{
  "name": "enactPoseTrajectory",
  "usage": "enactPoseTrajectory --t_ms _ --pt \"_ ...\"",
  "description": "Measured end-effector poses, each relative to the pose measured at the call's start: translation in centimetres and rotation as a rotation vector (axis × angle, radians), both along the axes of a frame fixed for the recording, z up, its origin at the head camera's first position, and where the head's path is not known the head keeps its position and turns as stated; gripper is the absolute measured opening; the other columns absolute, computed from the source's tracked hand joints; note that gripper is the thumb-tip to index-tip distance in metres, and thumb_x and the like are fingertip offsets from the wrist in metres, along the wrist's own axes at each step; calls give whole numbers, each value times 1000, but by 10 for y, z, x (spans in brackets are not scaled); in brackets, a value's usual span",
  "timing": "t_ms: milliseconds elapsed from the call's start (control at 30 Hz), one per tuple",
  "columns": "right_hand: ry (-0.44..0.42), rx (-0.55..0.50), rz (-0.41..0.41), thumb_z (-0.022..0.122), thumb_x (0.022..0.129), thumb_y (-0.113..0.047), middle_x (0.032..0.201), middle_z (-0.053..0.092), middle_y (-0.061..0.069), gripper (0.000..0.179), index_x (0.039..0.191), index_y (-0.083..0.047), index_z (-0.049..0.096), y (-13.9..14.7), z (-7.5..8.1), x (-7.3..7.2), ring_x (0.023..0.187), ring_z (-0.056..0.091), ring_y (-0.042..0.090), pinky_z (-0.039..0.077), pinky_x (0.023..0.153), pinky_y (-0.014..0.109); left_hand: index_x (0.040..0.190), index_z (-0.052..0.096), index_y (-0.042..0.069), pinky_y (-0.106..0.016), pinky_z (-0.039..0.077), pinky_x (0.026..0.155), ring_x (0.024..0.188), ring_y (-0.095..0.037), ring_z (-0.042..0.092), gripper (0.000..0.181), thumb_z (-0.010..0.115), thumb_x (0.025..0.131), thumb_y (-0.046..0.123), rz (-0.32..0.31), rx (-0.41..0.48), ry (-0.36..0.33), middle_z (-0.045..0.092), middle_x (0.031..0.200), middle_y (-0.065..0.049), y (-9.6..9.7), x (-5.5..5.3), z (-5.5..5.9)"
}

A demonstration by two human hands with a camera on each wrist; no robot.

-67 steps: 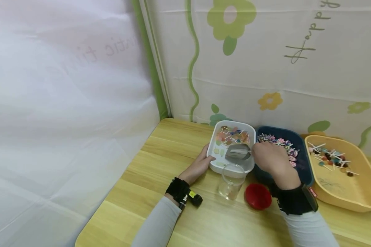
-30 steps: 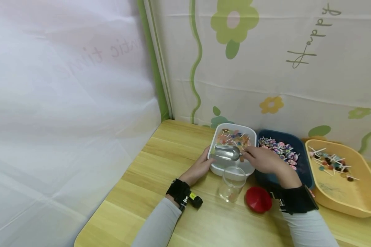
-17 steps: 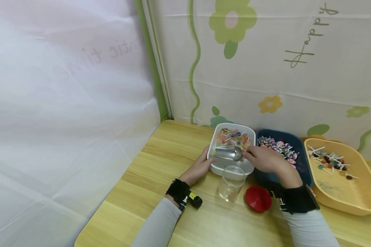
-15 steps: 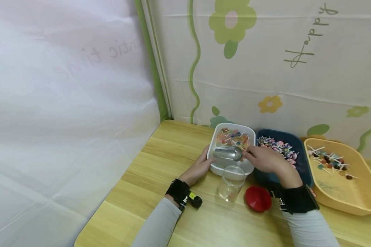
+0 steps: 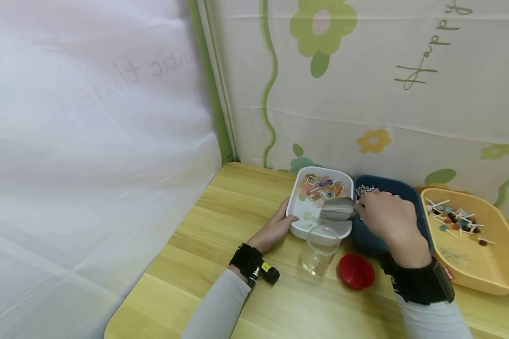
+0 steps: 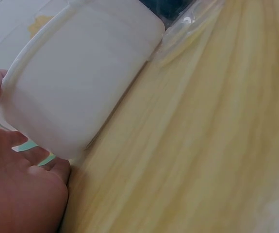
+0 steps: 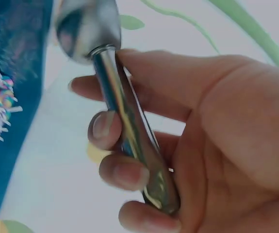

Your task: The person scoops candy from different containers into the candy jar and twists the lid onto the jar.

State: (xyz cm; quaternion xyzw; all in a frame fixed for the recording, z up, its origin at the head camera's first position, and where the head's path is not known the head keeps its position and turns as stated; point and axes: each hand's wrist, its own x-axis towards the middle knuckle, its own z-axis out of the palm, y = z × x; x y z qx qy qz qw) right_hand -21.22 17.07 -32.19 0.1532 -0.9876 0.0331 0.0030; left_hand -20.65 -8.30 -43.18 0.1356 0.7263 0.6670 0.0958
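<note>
My left hand (image 5: 277, 229) holds the left front corner of a white bin (image 5: 291, 205), its thumb at the rim and the other fingers by the outer wall. Lollipops (image 5: 320, 188) with translucent heads lie at the bin's far end, and a few pale pieces lie nearer the front. Above the bin's right side, my right hand (image 5: 386, 219) grips a metal scoop (image 5: 337, 209) by its handle (image 7: 129, 126), fingers curled round it. The scoop's rounded back faces the head camera, hiding its hollow. In front of the bin stands a clear plastic cup (image 5: 318, 256).
A small red dish (image 5: 356, 271) lies right of the cup. Beside the white bin stand a dark blue bin (image 5: 422, 226) with swirled lollipops, partly behind my right hand, and a yellow bin (image 5: 471, 259) with more lollipops (image 5: 458, 220). A patterned curtain (image 5: 322, 113) hangs behind the table.
My right hand has turned over and shifted right, so the scoop has flipped from hollow up to back up. The left hand keeps its hold on the white bin.
</note>
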Motion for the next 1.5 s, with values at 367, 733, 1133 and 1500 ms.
enactPoseTrajectory --t_ms 367,733,1133,1500 --pt "121 18 -83 57 87 -12 81 62 22 16 84 -1 67 -20 3 24 63 50 34 42 43 48 151 9 14 -44 17 110 136 -26 15 66 44 95 16 -26 18 6 14 153 -12 5 0 -3" --pt "25 -56 -96 50 89 -15 66 56 11 20 80 -3 64 -22 -12 11 54 47 28 37 39 39 151 9 15 -46 17 110 136 -27 15 65 44 95 17 -16 3 6 13 153 -12 5 1 -1" --pt "144 -135 151 57 88 -19 57 46 -1 31 57 -21 53 -35 -51 -19 49 41 19 29 40 33 150 13 34 -48 15 110 134 -12 18 62 43 97 22 18 9 2 17 153 3 0 -13 -31" --pt "10 -206 207 47 97 -24 71 56 -3 22 90 -15 65 -16 -50 -31 66 52 19 42 56 38 150 13 32 -45 19 110 133 -11 22 66 49 96 19 -28 44 64 19 153 0 -2 -15 -30"
